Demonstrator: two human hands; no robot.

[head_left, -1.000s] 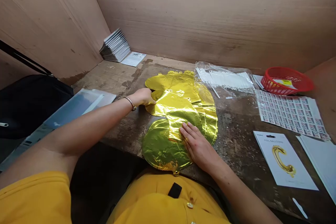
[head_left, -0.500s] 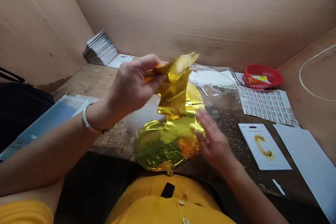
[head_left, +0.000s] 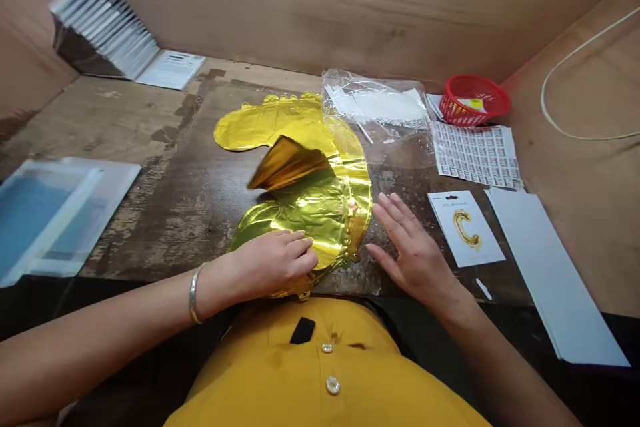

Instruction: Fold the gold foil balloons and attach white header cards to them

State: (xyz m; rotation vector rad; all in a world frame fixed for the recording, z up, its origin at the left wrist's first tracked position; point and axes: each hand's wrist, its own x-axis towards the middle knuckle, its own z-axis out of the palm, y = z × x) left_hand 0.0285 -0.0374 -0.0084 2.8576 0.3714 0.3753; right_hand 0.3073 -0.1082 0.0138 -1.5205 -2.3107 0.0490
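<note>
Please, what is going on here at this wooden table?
A person in a yellow shirt handles a flat gold foil balloon on the worn wooden table. The left hand presses its near part down, while one folded flap stands up. The right hand is open beside it; whether it touches the foil is unclear.

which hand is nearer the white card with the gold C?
Right. The right hand is open just left of the card, apart from it; the left hand rests on the gold foil balloon, farther left.
</note>
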